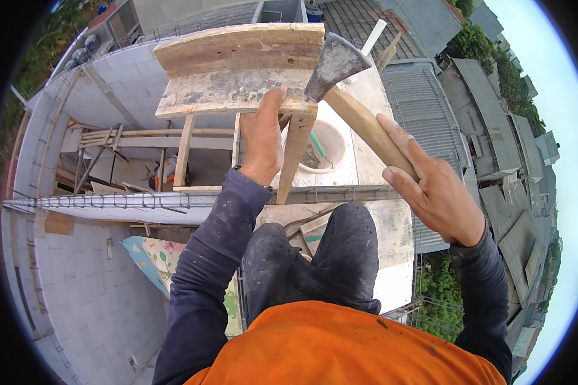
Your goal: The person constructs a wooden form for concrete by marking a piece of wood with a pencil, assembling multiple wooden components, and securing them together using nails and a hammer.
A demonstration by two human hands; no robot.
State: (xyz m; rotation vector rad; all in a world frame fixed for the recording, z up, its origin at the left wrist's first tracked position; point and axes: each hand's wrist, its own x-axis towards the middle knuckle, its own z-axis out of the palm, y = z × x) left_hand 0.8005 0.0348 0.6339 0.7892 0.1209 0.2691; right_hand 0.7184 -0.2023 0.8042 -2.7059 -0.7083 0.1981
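Note:
My left hand (263, 144) is closed on the near edge of a wooden formwork piece (218, 90), its thumb lying on top of the board. The piece is made of rough planks set at an angle, with narrow battens pointing down toward me. In my right hand (440, 186) is an axe (337, 64), held by its pale wooden handle with the fingers stretched along it. The dark, worn axe head is at the right end of the formwork; whether it touches the wood I cannot tell. My right fingers' far side is hidden.
A pale bucket (337, 154) with a green-handled tool stands on boards beyond my knees. Steel rebar (128, 201) runs along the wall top. At the left, block walls (103, 282) drop to a lower level; corrugated roofs (424, 109) lie below at the right.

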